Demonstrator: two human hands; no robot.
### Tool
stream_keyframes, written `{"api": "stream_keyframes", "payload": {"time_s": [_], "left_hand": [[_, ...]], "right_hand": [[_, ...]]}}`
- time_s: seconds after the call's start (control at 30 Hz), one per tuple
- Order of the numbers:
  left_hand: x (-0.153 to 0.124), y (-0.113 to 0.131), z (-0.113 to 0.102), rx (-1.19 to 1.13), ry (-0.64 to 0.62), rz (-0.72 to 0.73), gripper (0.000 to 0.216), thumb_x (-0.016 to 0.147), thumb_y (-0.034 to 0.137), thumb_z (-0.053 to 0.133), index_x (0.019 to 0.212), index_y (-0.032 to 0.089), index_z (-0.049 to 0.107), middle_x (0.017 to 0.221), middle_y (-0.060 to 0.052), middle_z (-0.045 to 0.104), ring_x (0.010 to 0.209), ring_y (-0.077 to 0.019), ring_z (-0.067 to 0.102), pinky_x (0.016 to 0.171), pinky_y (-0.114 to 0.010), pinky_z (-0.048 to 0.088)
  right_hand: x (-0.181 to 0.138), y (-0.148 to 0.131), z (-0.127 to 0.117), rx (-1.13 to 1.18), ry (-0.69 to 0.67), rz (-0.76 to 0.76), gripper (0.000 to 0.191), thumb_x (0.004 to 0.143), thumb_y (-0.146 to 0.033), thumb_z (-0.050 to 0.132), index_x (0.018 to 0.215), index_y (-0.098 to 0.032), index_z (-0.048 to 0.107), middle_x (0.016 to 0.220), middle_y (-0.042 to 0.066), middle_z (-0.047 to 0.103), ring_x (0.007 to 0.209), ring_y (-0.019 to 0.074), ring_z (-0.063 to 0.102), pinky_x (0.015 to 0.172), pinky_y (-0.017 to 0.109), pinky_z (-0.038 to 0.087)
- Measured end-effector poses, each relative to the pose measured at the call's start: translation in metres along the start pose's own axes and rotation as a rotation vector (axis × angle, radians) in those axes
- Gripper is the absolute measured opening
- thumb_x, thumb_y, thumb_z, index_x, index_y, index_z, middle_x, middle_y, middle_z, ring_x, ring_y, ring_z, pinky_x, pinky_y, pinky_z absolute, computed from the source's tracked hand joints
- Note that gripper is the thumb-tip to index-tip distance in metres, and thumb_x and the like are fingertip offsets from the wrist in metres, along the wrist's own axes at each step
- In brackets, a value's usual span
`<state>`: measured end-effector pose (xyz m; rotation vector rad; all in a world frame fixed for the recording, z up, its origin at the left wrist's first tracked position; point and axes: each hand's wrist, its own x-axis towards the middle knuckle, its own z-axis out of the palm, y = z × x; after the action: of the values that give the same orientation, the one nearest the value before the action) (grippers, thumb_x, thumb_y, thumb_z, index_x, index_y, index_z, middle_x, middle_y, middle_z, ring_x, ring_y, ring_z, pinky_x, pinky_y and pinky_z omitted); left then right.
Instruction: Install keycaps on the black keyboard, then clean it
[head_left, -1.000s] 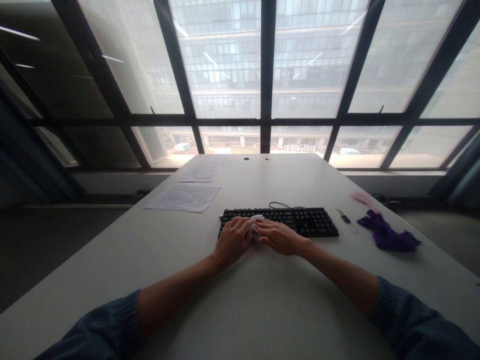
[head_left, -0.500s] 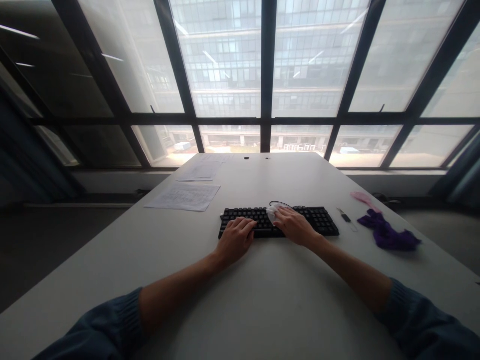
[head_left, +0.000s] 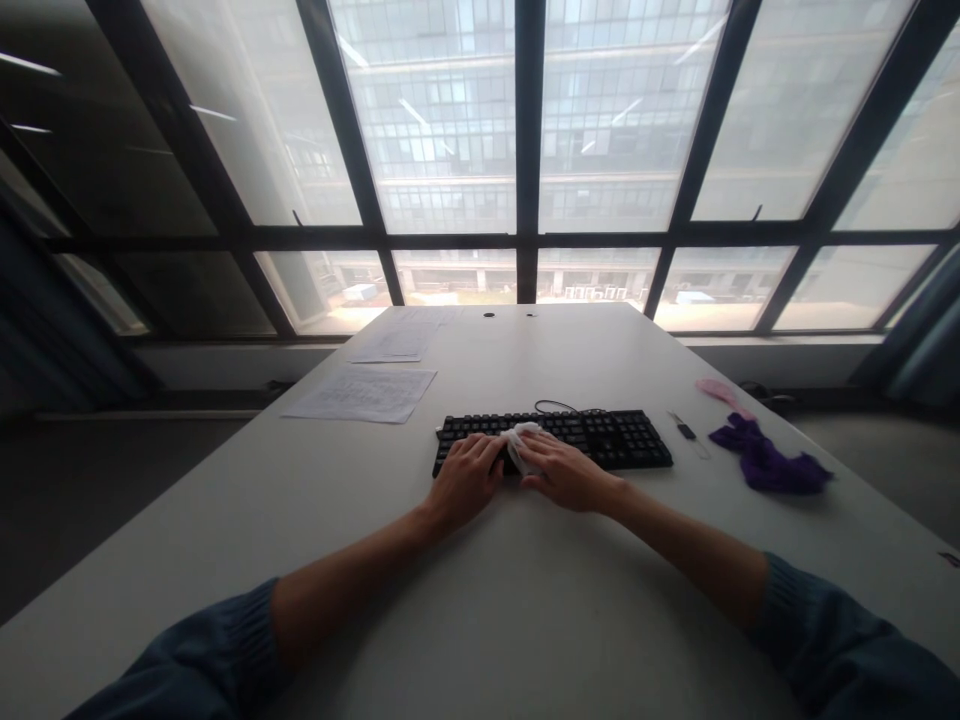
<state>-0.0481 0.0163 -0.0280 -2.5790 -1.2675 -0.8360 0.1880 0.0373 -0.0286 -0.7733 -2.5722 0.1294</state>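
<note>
A black keyboard [head_left: 630,438] lies on the white table in front of me. My left hand [head_left: 466,468] rests over its left part, fingers stretched across the keys and the thumb near the front edge. My right hand [head_left: 562,470] presses a crumpled white cloth [head_left: 519,440] onto the keys left of the middle, its fingers over the cloth. Whether it is fabric or tissue I cannot tell. The cloth's left edge meets the fingertips of my left hand. Both hands hide some of the lower keys.
Right of the keyboard lie a small tool with a dark middle [head_left: 686,432], a purple cloth [head_left: 780,468] and a pink item [head_left: 724,393]. Printed papers [head_left: 364,394] lie at the left edge. A black cable [head_left: 556,404] loops behind the keyboard. Large windows stand beyond the table.
My right hand has slid left along the keyboard with the white cloth, closing the gap to my left hand. My left hand has stayed nearly in place. The view has shifted slightly.
</note>
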Motion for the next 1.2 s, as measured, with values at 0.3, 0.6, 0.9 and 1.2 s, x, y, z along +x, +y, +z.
{"api": "stream_keyframes", "payload": {"time_s": [0.3,0.6,0.9,1.2], "left_hand": [[0.000,0.000,0.001,0.019,-0.013,0.004,0.032,0.096,0.020,0.052,0.127,0.021,0.060,0.121,-0.008,0.068,0.114,-0.0254,0.060,0.097,-0.042,0.046],[-0.001,-0.001,0.002,0.009,-0.021,0.031,0.024,0.096,0.021,0.053,0.117,0.021,0.065,0.120,-0.007,0.069,0.115,-0.0250,0.060,0.099,-0.043,0.045],[0.001,0.001,0.000,0.010,-0.037,0.025,0.025,0.096,0.020,0.053,0.118,0.021,0.065,0.122,-0.007,0.068,0.114,-0.0250,0.059,0.098,-0.043,0.046],[-0.001,-0.001,0.001,0.009,-0.039,0.035,0.025,0.096,0.020,0.053,0.117,0.021,0.067,0.121,-0.008,0.068,0.115,-0.0248,0.059,0.098,-0.043,0.047]], "right_hand": [[-0.002,0.015,-0.013,-0.116,-0.018,-0.006,0.050,0.103,-0.037,0.047,0.149,-0.016,0.047,0.151,0.014,0.050,0.146,0.0264,0.039,0.122,0.048,0.029],[-0.010,0.054,-0.016,-0.293,0.088,0.447,0.050,0.106,-0.040,0.037,0.137,-0.008,0.059,0.142,0.023,0.057,0.138,0.0297,0.050,0.118,0.050,0.034],[-0.003,0.007,-0.002,-0.045,-0.025,0.023,0.057,0.103,-0.041,0.047,0.153,-0.014,0.041,0.159,0.015,0.038,0.150,0.0276,0.030,0.122,0.048,0.030],[-0.001,0.009,0.001,-0.152,0.079,0.157,0.050,0.105,-0.041,0.042,0.145,-0.013,0.053,0.150,0.017,0.051,0.145,0.0278,0.041,0.120,0.050,0.032]]}}
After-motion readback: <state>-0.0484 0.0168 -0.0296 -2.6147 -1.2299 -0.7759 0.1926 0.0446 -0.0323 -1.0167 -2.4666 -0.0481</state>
